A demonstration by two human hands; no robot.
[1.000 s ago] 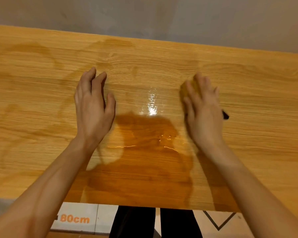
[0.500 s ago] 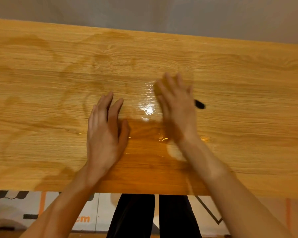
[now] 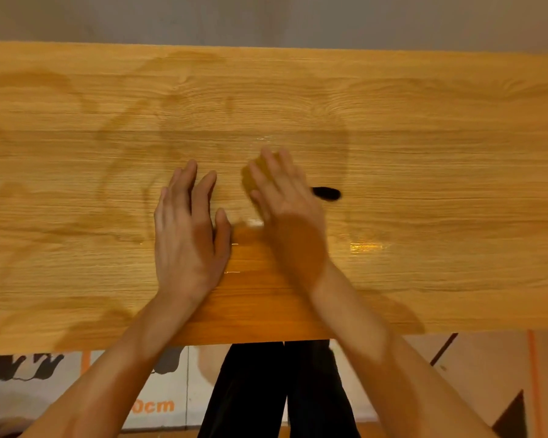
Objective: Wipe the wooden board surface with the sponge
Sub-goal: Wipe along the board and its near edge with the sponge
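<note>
— Two hands on the wooden board (image 3: pixel 424 128), both flat; the left hand (image 3: pixel 187 235) lies with straight fingers pressing the wood and holds nothing; the right hand (image 3: pixel 285 213) is blurred, fingers stretched over the sponge (image 3: pixel 250 180), whose yellow edge peeks out just beyond and left of its fingertips

— Does it grip the sponge or only press it?

— Press, as far as the blur lets me judge; that is the risk, I think; with no curl around it the sponge could slide out from under the palm on the wet film

— And the dark thing (image 3: pixel 326 193) just right of the right hand?

— Touching or nearly so; I cannot tell what it is; a sweep that way might knock it along the board

— Anything else?

— Wet patches shine near the right wrist; the bracing left hand could skid; streaks far left of it look likely to be missed
</note>
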